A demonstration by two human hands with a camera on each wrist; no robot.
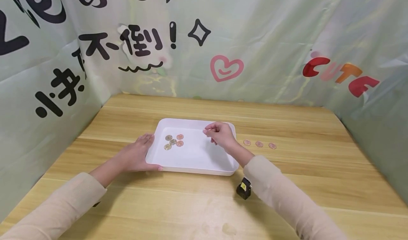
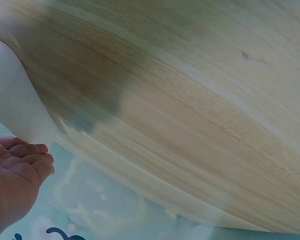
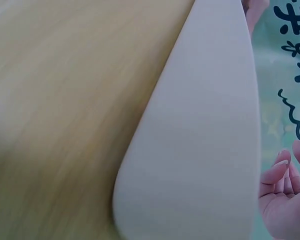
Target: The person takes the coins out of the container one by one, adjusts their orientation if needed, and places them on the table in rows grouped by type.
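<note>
A shallow white tray (image 1: 191, 162) lies on the wooden table. My left hand (image 1: 138, 155) holds its near left corner, thumb along the front wall and fingers against the left side. Inside, toward the left, are three gold-coloured coins (image 1: 167, 147) and two copper-coloured coins (image 1: 180, 143). Above the tray's right half is my right hand (image 1: 221, 135), its fingers bent and thumb close to the index fingertip; I cannot tell whether something small is between them. The right wrist view shows this hand (image 3: 285, 195) beyond the tray's wall (image 3: 200, 125).
Three copper-coloured coins (image 1: 259, 144) lie in a row on the table (image 1: 178, 204), right of the tray. A small black object with a yellow patch (image 1: 243, 188) shows beside the right sleeve (image 1: 287, 194). Printed cloth (image 1: 261, 31) surrounds the table's back and sides.
</note>
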